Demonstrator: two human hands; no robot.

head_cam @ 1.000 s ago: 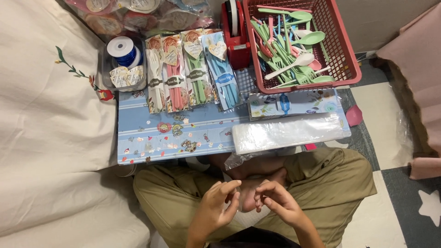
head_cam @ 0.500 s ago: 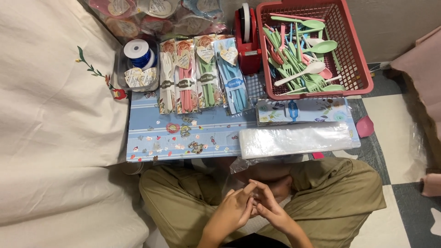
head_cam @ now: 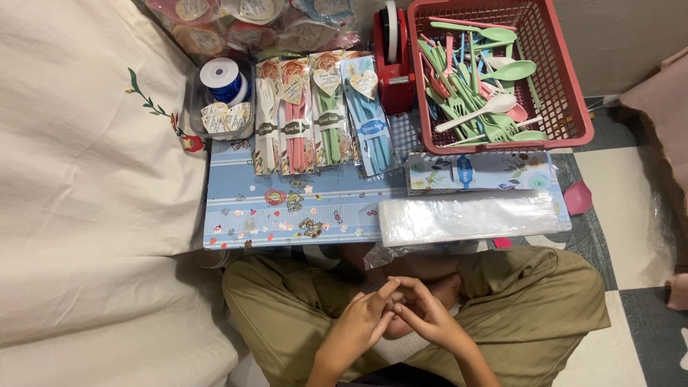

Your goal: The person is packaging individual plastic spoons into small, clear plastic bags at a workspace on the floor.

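My left hand [head_cam: 356, 326] and my right hand [head_cam: 428, 315] meet over my lap, fingertips touching each other above my crossed legs in khaki trousers [head_cam: 530, 301]. I see nothing held in either hand. Just beyond my knees stands a low blue table [head_cam: 287, 197] with small stickers on its top. On its near right edge lies a stack of clear plastic bags [head_cam: 466, 216], the thing closest to my hands. Behind that lies a flat floral pack [head_cam: 480, 172].
Several wrapped cutlery sets [head_cam: 326, 118] in white, pink, green and blue lean at the table's back. A red basket [head_cam: 577, 107] holds loose plastic spoons and forks. A red tape dispenser [head_cam: 393, 68], a blue ribbon spool [head_cam: 221, 79] and cream bedding [head_cam: 86, 179] lie around.
My hands have come together from slightly apart, fingertips now touching. The view has shifted a little, so the table sits further right and lower in the picture.
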